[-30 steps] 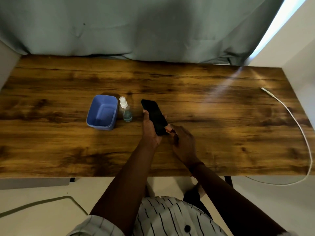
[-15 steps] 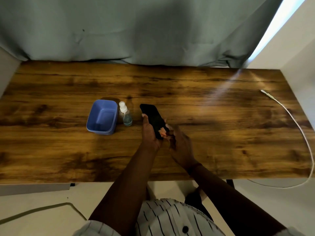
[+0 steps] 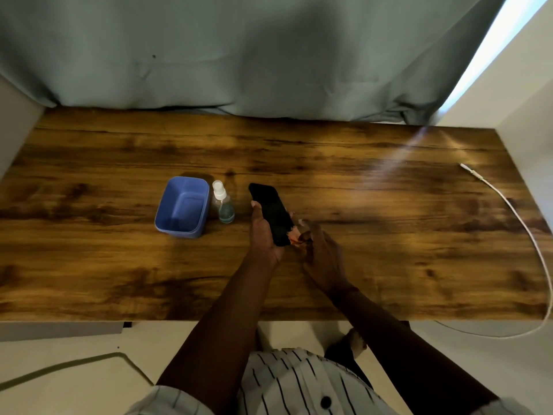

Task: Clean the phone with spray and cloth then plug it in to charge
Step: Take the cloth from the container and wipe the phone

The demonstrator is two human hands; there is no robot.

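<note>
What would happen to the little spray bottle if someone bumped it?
The spray bottle would probably tip easily: it stands upright, tall and narrow, on the smooth wooden table. It likely feels light, since only the bottom part holds bluish liquid. If it fell it might roll, as its body looks round, though the blue tub close beside it could stop it on that side.

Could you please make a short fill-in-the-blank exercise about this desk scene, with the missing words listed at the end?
1. The left hand holds the black ____ above the wooden desk.
2. The spray bottle stands right beside the ____ container.
3. The white cable lies on the ____ side of the desk, not plugged in.
4. The right hand presses a small ____ cloth at the phone's near end.

Missing words: phone; blue; right; orange
</note>
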